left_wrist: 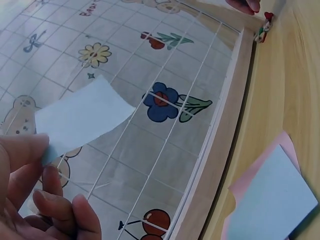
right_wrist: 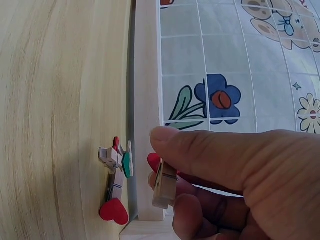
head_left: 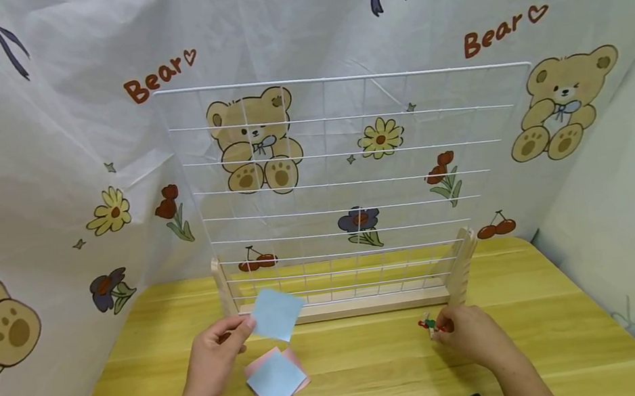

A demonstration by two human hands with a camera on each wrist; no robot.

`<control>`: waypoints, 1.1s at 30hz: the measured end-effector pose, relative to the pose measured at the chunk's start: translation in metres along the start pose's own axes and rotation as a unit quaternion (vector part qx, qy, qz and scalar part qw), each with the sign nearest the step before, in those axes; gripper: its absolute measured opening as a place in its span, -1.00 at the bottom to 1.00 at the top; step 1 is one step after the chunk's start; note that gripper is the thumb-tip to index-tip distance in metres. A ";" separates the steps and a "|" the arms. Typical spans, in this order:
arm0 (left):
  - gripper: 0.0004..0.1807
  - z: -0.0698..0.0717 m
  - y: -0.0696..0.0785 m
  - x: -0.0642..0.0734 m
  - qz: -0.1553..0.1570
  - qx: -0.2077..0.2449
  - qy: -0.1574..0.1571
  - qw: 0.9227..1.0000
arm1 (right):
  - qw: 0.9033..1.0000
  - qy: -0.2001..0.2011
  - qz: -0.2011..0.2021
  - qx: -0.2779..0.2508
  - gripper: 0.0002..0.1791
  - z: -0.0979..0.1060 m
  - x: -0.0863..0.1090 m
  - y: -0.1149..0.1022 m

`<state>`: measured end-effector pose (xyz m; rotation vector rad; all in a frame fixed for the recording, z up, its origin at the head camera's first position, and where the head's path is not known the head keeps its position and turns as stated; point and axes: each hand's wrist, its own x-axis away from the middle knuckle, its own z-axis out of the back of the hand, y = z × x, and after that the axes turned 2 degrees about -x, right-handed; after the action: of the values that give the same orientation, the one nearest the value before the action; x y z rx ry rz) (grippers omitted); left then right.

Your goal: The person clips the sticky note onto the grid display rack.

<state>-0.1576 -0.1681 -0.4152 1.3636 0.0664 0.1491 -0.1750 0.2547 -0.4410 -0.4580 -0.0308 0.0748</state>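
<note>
My left hand (head_left: 213, 354) pinches a square blue paper note (head_left: 278, 314) by one corner, thumb on top. In the head view the note overlaps the lower left of a white wire grid rack (head_left: 346, 310) with a wooden base. My right hand (head_left: 473, 335) holds a small wooden clothespin (right_wrist: 165, 186) with a red heart between thumb and fingers, close to the base's right end. Beside that hand, several more mini clothespins (right_wrist: 116, 182) lie on the table, with red heart and green decorations. Nearer the left hand lies a blue note (head_left: 276, 382) over pink paper (head_left: 297, 363).
The wood-grain table (head_left: 370, 382) carries the rack towards its back. Behind hangs a white cloth (head_left: 290, 17) printed with bears, bows and flowers. Wooden side supports (head_left: 461, 265) hold the grid at both ends.
</note>
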 end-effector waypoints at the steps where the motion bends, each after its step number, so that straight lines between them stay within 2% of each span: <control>1: -0.59 0.000 0.001 -0.001 0.000 0.005 0.004 1.000 | 1.000 0.000 0.001 0.000 -0.85 0.000 0.000 0.000; 6: -0.56 -0.002 0.003 -0.005 -0.002 0.031 0.018 0.999 | 1.000 0.001 0.003 0.000 -0.86 0.000 0.001 0.000; 16: -0.61 -0.011 0.001 -0.011 -0.002 0.066 0.026 0.997 | 1.000 0.010 0.014 0.001 -0.88 0.002 0.000 0.000; 25: -0.68 -0.021 0.001 -0.021 0.006 0.145 0.028 0.989 | 1.000 0.013 0.012 -0.003 -0.88 0.001 0.000 -0.001; 33: -0.73 -0.034 -0.004 -0.030 0.020 0.190 0.017 0.981 | 1.000 0.015 0.012 -0.008 -0.88 0.001 0.000 -0.001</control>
<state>-0.1915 -0.1399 -0.4268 1.7441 0.1000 0.2013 -0.1748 0.2544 -0.4397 -0.4765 0.0028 0.0911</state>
